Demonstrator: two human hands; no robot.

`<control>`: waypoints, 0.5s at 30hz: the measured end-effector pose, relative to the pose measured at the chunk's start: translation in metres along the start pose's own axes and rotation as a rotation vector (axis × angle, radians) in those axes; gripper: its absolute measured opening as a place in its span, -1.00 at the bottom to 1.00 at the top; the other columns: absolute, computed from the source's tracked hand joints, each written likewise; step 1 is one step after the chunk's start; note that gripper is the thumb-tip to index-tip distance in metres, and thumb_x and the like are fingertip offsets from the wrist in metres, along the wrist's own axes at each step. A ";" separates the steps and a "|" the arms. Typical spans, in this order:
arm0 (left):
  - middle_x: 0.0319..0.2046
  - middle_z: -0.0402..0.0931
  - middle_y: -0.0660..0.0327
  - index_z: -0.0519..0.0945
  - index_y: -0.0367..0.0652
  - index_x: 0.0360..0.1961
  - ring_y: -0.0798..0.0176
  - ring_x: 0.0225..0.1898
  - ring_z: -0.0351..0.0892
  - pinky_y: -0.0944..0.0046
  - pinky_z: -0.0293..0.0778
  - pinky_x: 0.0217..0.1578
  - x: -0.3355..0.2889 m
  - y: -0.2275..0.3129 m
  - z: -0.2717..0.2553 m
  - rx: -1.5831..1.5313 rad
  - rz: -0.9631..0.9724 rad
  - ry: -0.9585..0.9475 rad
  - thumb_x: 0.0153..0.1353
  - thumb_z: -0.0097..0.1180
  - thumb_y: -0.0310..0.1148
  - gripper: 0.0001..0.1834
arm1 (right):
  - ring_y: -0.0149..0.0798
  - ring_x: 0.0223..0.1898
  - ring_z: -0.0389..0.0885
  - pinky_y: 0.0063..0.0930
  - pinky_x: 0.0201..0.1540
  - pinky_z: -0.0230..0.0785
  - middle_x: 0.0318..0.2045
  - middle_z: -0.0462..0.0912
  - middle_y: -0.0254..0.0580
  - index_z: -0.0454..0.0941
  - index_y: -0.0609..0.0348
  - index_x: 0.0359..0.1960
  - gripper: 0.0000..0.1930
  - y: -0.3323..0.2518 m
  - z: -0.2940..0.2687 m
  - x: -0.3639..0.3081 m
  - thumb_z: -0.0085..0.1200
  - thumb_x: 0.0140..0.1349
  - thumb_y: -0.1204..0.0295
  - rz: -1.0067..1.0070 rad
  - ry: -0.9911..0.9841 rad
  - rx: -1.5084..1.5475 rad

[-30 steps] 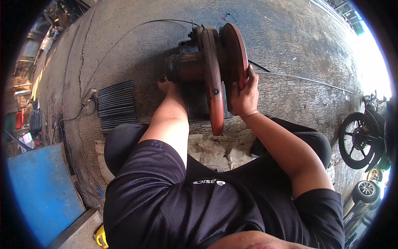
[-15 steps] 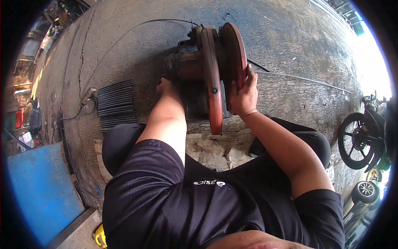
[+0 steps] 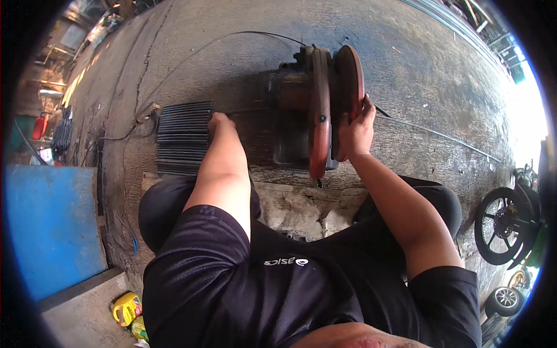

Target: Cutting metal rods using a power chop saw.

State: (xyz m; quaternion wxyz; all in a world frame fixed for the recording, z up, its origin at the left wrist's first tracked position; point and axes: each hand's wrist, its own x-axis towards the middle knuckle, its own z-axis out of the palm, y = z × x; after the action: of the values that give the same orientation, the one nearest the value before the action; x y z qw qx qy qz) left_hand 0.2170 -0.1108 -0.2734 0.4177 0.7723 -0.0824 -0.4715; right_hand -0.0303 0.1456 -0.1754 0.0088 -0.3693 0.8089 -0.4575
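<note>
In front of me on the ground stands a worn cut-off saw (image 3: 293, 93) with a dark motor body and base. A long reddish-brown cover (image 3: 319, 110) runs down its middle, and a round red guard (image 3: 351, 75) sits on its right side. My right hand (image 3: 357, 127) is closed around the near right edge of that guard, thumb on one side and fingers on the other. To the left, my left hand (image 3: 221, 122) is at the right end of a row of dark metal rods (image 3: 183, 136). Its fingers look curled; what they hold, if anything, is hidden.
A thin cable (image 3: 191, 55) arcs over the ground behind the saw. At left lies a blue panel (image 3: 52, 226), with a yellow container (image 3: 126, 308) below it. A long thin rod (image 3: 441, 136) extends rightward, toward a motorcycle wheel (image 3: 499, 226).
My left hand has moved left from the saw's side to the metal rods. My right hand stays on the guard. The view has shifted, so the saw appears farther right.
</note>
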 end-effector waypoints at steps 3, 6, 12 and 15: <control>-0.09 0.53 -0.05 0.53 -0.45 -0.16 -0.02 -0.10 0.57 0.07 0.56 -0.22 0.008 0.012 -0.026 -0.275 -0.117 0.162 0.12 -0.04 -0.31 -0.61 | 0.18 0.09 0.28 0.00 0.15 0.12 0.05 0.25 0.15 0.08 0.19 0.22 -0.33 -0.018 -0.002 0.008 0.06 0.07 0.32 0.143 -0.004 -0.238; -0.08 0.52 -0.03 0.49 -0.43 -0.10 -0.03 -0.11 0.56 0.07 0.55 -0.21 0.020 0.013 -0.041 -0.248 -0.012 0.090 0.15 -0.06 -0.35 -0.62 | 0.18 0.12 0.21 0.06 0.17 -0.01 0.06 0.24 0.13 0.19 0.14 0.17 -0.36 -0.048 -0.001 0.018 0.10 0.05 0.22 -0.019 0.095 -0.257; 0.03 0.43 -0.02 0.45 -0.35 0.00 -0.05 -0.04 0.51 0.05 0.53 -0.16 0.062 0.010 -0.058 -0.021 -0.093 -0.001 0.19 -0.09 -0.38 -0.62 | 0.11 -0.07 0.41 -0.13 -0.05 0.30 -0.24 0.47 0.10 0.44 0.21 -0.24 -0.74 -0.117 0.042 0.005 0.10 0.05 0.37 -0.525 -0.278 0.156; 0.08 0.38 -0.02 0.43 -0.30 0.05 -0.06 0.00 0.48 0.04 0.51 -0.14 0.077 0.013 -0.067 0.046 -0.104 -0.079 0.21 -0.10 -0.39 -0.61 | 0.13 -0.02 0.43 -0.17 0.05 0.32 -0.19 0.49 0.13 0.45 0.29 -0.22 -0.73 -0.133 0.093 -0.031 0.04 0.08 0.38 -0.627 -0.578 0.117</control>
State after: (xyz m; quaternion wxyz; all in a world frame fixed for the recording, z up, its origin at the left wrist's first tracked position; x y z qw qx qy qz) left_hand 0.3157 -0.1216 -0.3007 0.3711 0.7658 -0.0696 -0.5205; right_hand 0.1031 0.0552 -0.1406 0.1166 -0.7092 0.5943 -0.3610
